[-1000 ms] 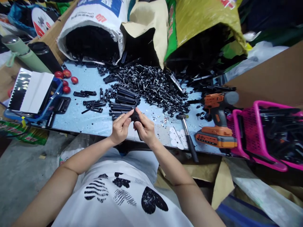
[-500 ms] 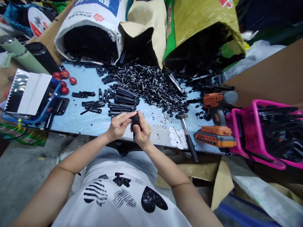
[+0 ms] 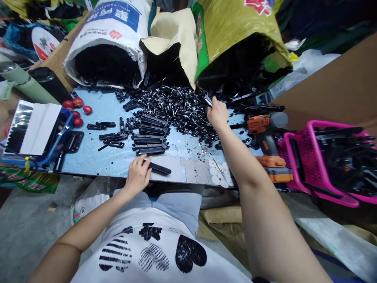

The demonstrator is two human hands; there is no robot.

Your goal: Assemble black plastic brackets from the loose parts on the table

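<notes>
Down at the near edge of the blue table (image 3: 97, 159), a black bar (image 3: 161, 169) lies flat. Left hand (image 3: 138, 175) rests on its left end, fingers spread and loose, not clasped around it. Just beyond is a stack of similar black bars (image 3: 150, 136). Right hand (image 3: 217, 114) is stretched well away, fingers curled down into the right fringe of the pile of small black parts (image 3: 176, 105); cannot tell if they grip anything. An orange cordless drill (image 3: 265, 131) lies beside that wrist, with a pink basket (image 3: 309, 165) further right. Three open sacks (image 3: 206, 35) stand behind the pile.
</notes>
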